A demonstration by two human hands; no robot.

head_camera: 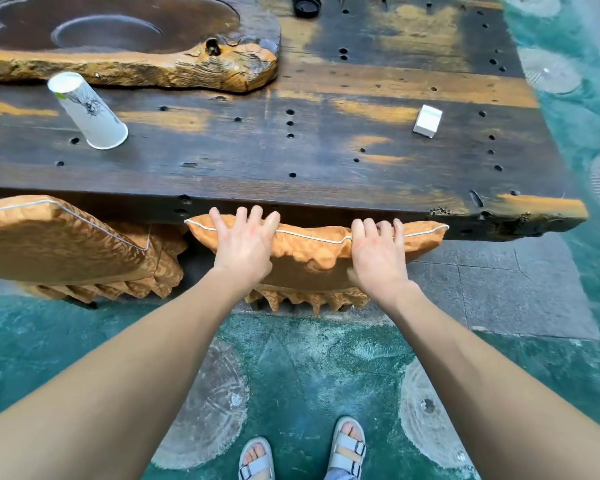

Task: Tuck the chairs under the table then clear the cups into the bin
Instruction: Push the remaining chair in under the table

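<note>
A chair with an orange patterned cushion (312, 251) sits partly under the near edge of the dark wooden table (326, 161). My left hand (245, 242) lies flat on the cushion's left part, fingers spread. My right hand (378, 252) presses on its right part, thumb hooked at the cushion's front. A second orange-cushioned chair (59, 240) stands to the left, sticking out further from the table. A white paper cup (87, 110) stands upside down on the table at the left.
A carved wooden tea tray (129, 67) lies at the table's back left. A small white box (427, 121) rests on the right side, a black lid (306, 5) at the far edge. Below me is green painted floor with round stone slabs (212, 407) and my sandalled feet.
</note>
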